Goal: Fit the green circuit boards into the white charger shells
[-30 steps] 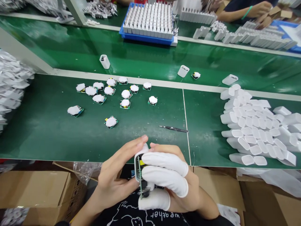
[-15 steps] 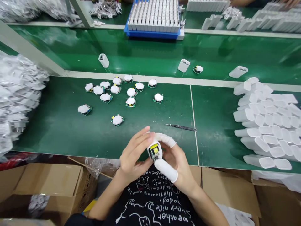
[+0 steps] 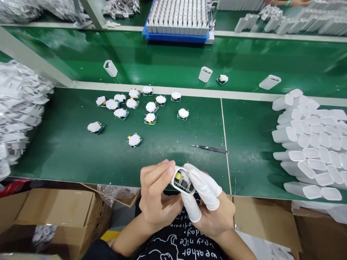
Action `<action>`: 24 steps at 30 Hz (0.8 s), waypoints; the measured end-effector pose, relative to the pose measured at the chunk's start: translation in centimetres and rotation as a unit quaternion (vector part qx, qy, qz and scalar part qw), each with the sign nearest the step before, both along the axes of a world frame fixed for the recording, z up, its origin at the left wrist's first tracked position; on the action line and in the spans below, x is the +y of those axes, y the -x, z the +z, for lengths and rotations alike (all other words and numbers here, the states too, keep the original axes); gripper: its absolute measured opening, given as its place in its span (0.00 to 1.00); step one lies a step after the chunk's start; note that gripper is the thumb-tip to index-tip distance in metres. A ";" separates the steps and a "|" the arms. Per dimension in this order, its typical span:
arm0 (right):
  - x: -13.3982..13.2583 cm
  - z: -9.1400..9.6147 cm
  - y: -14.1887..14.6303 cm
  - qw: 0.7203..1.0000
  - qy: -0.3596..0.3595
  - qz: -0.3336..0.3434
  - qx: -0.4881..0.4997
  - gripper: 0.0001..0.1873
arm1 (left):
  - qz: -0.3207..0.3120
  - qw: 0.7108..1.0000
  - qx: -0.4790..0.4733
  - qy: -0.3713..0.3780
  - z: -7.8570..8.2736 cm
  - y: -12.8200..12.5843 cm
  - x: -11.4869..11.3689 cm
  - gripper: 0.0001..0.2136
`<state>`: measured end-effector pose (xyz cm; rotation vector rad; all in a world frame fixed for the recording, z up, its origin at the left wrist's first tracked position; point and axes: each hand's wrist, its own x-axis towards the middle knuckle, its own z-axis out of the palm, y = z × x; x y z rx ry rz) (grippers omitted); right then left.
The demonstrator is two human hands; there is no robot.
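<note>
Both hands hold one white charger shell at the table's near edge; its open end faces up and shows a circuit board with a yellow part inside. My left hand, bare, curls its fingers round the shell's left side. My right hand, with white finger cots, pinches the shell's right side. Several small circuit boards with white pads lie on the green table ahead. Black tweezers lie just beyond my right hand.
Empty white shells are stacked at the right. Bagged white parts pile up at the left. A green belt carries three shells and a board. A blue tray of white parts stands beyond. Cardboard boxes sit under the table edge.
The board that stuck out of the shell a second ago now sits inside it. The shell has been turned, open end now up. The hands dropped slightly toward me.
</note>
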<state>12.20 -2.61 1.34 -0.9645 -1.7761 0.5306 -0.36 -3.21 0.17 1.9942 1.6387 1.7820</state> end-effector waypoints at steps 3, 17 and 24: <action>0.5 -0.3 -0.2 0.999 -0.031 0.018 0.009 0.32 | -0.013 1.000 0.020 -0.006 0.4 0.0 -0.1 0.28; 0.8 0.3 -0.3 0.995 0.058 0.074 0.029 0.24 | 0.040 0.998 0.039 0.008 -0.4 -0.2 -0.6 0.27; 0.8 0.1 -0.3 0.969 0.130 0.125 0.166 0.28 | 0.018 1.000 -0.006 0.017 -1.2 0.3 -1.1 0.31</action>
